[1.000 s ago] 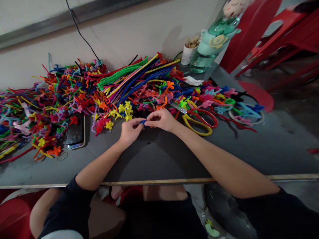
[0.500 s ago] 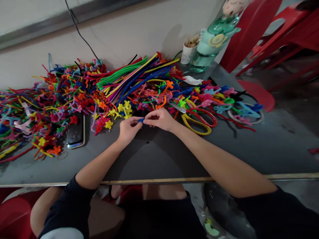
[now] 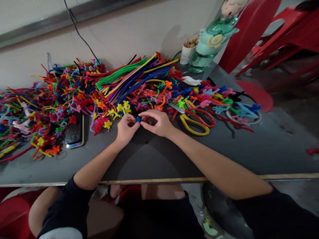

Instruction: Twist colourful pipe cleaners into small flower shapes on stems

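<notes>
Between my two hands is a small blue fuzzy piece, its shape partly hidden by fingertips. My left hand pinches it from the left. My right hand has thumb and forefinger closed on its right side. Just behind my hands lie yellow fuzzy flowers. A bundle of straight pipe cleaners rests on the heap farther back. Scissors with red and yellow handles lie right of my right hand.
A heap of coloured pipe-cleaner pieces covers the table's left and back. A phone lies at left. A paper cup and green bottle stand at the back right. Red chairs are beyond.
My right hand's fingers are more spread and arched around the blue piece. Both hands and the piece sit slightly farther left in view.
</notes>
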Demonstrator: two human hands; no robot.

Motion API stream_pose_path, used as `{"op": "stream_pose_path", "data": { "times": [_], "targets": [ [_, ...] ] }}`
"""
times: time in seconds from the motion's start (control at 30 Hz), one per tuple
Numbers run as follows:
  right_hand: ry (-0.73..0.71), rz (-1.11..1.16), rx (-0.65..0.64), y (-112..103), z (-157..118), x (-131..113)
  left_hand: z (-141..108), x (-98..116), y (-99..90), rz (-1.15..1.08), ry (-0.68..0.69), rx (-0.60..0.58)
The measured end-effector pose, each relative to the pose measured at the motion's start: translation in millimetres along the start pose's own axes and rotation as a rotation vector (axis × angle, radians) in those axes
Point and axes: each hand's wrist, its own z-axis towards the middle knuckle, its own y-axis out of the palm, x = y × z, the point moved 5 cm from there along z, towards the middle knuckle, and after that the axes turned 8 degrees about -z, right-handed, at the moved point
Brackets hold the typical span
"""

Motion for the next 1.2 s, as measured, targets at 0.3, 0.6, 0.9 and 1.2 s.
{"op": "stream_pose_path", "data": {
  "times": [0.3, 0.6, 0.9, 1.2],
  "targets": [
    [-0.167, -0.134, 0.070, -1, -2, 2, 2, 2, -2.5, 0.174, 0.077, -0.039],
    [-0.004, -0.060, 0.085, -4, 2, 10, -1, -3, 10.8, 0.178, 0.207, -0.281],
    [0.074, 0.014, 0.076, -2, 2, 11, -2, 4, 2.7, 0.391, 0.294, -0.081],
    [0.051, -0.038, 0.124, -4, 0, 7, -6, 10, 5.4, 0.391, 0.350, -0.095]
  ]
}}
